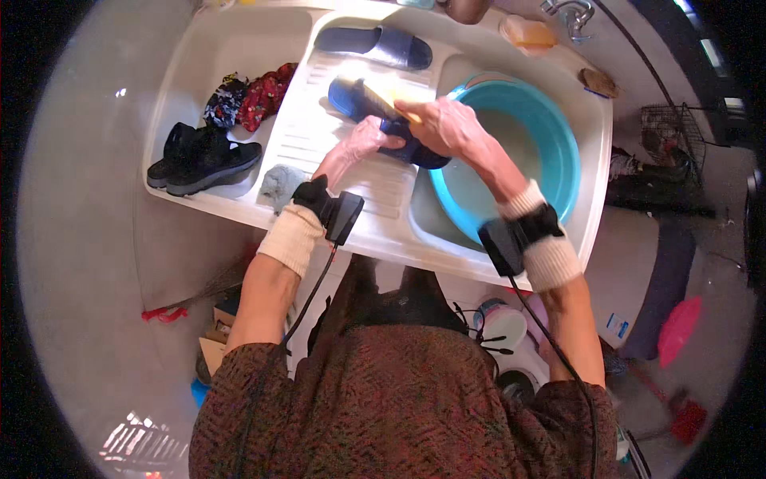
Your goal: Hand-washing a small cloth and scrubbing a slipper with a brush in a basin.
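Observation:
A dark blue slipper [420, 152] lies slanting across the ribbed washboard of the white sink [307, 132]. My left hand [369, 139] is closed around its near side, holding it against the ribs. In my right hand [445, 126] is a yellow-handled brush [377, 100], its head over the slipper's strap area. My fingers partly cover both the handle and the slipper. Another dark blue slipper [375, 46] rests on its own along the washboard's far edge. To the right of my hands, a turquoise basin [565, 144] with cloudy water sits in the sink's bowl.
Black sandals [209, 160] and a red floral cloth [268, 96] lie in the left compartment. A grey rag [282, 185] is at the washboard's near left corner. Along the far right rim are a soap dish [528, 33], a faucet [573, 17] and another brush [598, 81].

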